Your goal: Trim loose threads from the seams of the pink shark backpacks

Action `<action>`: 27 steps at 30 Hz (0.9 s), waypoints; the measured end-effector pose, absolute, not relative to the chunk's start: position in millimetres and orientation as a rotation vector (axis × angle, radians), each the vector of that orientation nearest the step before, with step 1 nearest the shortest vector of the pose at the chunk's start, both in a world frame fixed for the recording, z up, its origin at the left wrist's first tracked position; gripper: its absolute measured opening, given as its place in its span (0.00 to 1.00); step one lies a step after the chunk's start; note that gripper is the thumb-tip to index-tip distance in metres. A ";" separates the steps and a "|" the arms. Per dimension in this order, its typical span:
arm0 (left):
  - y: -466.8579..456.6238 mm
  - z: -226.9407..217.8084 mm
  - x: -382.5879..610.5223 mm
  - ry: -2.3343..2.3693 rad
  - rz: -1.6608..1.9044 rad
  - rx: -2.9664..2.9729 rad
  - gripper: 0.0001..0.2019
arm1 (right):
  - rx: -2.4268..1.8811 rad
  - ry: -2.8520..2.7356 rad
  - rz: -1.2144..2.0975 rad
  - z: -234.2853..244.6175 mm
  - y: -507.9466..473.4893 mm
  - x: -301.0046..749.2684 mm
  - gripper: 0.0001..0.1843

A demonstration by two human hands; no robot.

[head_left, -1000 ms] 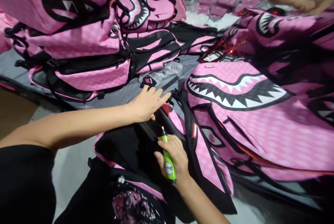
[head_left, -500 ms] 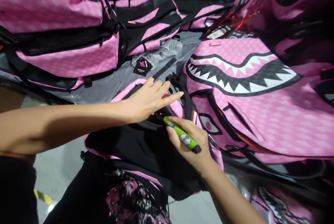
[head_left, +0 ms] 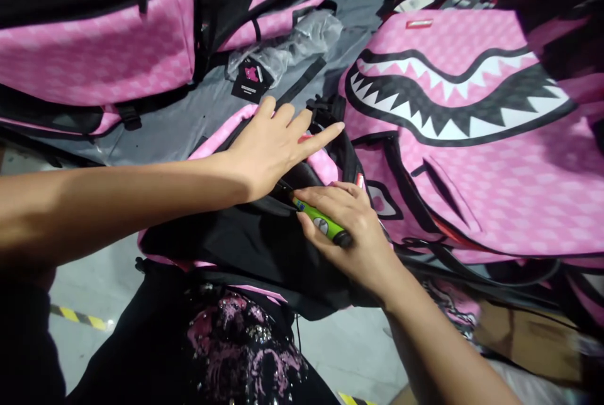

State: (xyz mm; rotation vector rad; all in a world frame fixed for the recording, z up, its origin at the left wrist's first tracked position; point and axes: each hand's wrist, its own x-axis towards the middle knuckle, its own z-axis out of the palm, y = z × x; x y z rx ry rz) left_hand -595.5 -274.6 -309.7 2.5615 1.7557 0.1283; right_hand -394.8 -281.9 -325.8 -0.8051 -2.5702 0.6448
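My left hand (head_left: 276,144) lies flat with fingers stretched out on the pink and black backpack (head_left: 245,241) in front of me, pressing near its top edge. My right hand (head_left: 352,235) is closed round a green lighter (head_left: 319,224), whose tip points at the black fabric just under my left palm. The bag's black back panel faces up. Beside it on the right lies a large pink backpack with a shark-mouth print (head_left: 472,141).
More pink backpacks (head_left: 94,46) are stacked at the back left on a grey table (head_left: 198,122). A crumpled clear plastic bag (head_left: 292,43) and a black hang tag (head_left: 252,78) lie between them. Grey floor with yellow-black tape (head_left: 78,317) shows below.
My right hand has turned the lighter from upright to slanted and brought its tip up under my left hand. The view has tilted down and closer to the bag.
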 end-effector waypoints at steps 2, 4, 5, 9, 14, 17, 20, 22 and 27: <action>-272.0 -314.8 -597.6 1.717 0.238 2.549 0.38 | -0.816 -2.543 0.643 -327.6 -283.0 -397.9 0.11; -269.9 -319.1 -599.5 1.694 0.266 2.557 0.38 | -0.848 -2.505 0.636 -329.4 -283.9 -402.8 0.09; -269.0 -320.8 -600.3 1.687 0.270 2.560 0.37 | -0.870 -2.490 0.619 -329.8 -284.5 -405.2 0.08; -267.1 -324.6 -602.1 1.648 0.315 2.567 0.36 | -0.939 -2.471 0.533 -327.3 -287.5 -411.1 0.06; -268.2 -320.9 -602.2 1.635 0.275 2.607 0.35 | -1.015 -2.405 0.518 -328.1 -295.2 -415.1 0.05; -269.6 -313.1 -600.8 1.664 0.168 2.577 0.37 | -1.058 -2.340 0.467 -332.1 -303.3 -418.1 0.05; -270.2 -304.4 -598.8 1.681 0.025 2.534 0.39 | -1.118 -2.270 0.489 -335.0 -312.2 -421.6 0.05; -269.8 -299.8 -597.5 1.691 -0.042 2.504 0.40 | -1.206 -2.227 0.459 -335.9 -317.2 -424.0 0.05; -266.2 -296.3 -597.5 1.677 -0.130 2.469 0.39 | -1.235 -2.128 0.511 -340.1 -324.5 -430.7 0.06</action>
